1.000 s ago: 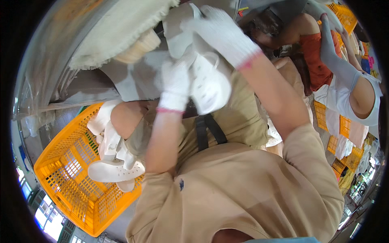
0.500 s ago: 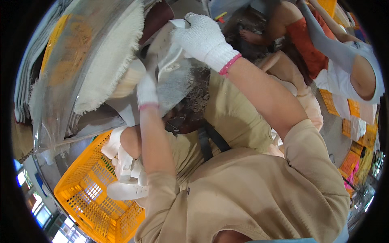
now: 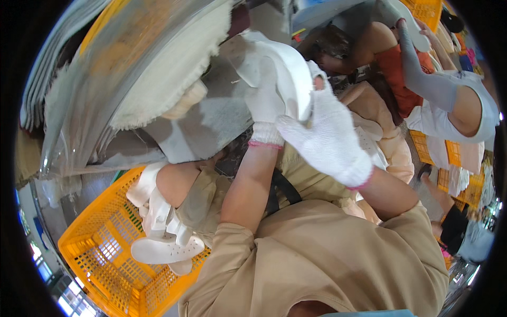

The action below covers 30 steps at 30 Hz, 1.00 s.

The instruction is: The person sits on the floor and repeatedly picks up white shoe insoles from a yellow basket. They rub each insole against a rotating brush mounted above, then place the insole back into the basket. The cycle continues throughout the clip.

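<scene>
My left hand [image 3: 264,98], in a white knit glove with a pink cuff edge, is closed around a white foam clog [image 3: 298,71]. The clog is tilted, its smooth, curved sole side toward my right hand; its far end is partly blurred. Just right of it, my right hand [image 3: 332,134], gloved the same way, has its thumb spread from its fingers, which point away from me. It holds nothing I can see; whether its fingertips touch the clog, I cannot tell. Below both hands is my lap in khaki cloth.
At the left stands a yellow plastic basket [image 3: 119,227], with several white clog pieces [image 3: 168,248] beside my leg at its edge. A frayed white cloth pad [image 3: 174,68] and clear plastic sheeting [image 3: 79,121] lie at far left. A co-worker's grey sleeve [image 3: 428,71] is at far right.
My left hand has moved right and the clog has turned sole side to the right. My right hand has come off its far end, moved nearer and rightward, and spread its thumb.
</scene>
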{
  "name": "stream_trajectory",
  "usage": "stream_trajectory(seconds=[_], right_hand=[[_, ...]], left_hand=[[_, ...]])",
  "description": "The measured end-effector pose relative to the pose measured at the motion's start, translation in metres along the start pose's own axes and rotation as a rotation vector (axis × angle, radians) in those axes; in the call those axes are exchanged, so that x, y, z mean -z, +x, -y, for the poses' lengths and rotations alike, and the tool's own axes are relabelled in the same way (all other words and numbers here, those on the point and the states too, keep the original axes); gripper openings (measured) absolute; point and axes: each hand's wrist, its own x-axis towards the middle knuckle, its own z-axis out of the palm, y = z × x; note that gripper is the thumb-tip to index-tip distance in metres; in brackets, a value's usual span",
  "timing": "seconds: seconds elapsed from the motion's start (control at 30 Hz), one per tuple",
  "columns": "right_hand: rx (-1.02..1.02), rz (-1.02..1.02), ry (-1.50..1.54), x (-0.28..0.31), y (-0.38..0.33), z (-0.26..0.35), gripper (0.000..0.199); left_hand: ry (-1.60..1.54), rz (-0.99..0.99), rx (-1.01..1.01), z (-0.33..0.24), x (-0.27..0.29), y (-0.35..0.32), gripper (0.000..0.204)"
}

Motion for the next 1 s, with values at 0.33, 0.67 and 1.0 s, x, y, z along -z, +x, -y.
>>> stream_trajectory(seconds=[0.33,0.67,1.0], right_hand=[[0.351,-0.213,-0.018,-0.054,0.058,-0.046,0.049],[0.507,-0.066,-0.140,-0.069,0.094,-0.044,0.065],[0.770,0.098,-0.208,-0.072,-0.041,-0.028,0.040]], left_hand=[[-0.008,-0.186,-0.151,-0.012,0.008,0.048,0.052],[-0.057,-0.260,0.004,-0.029,0.068,0.078,0.036],[-0.428,0.298,0.218,-0.001,0.125,-0.028,0.087]])
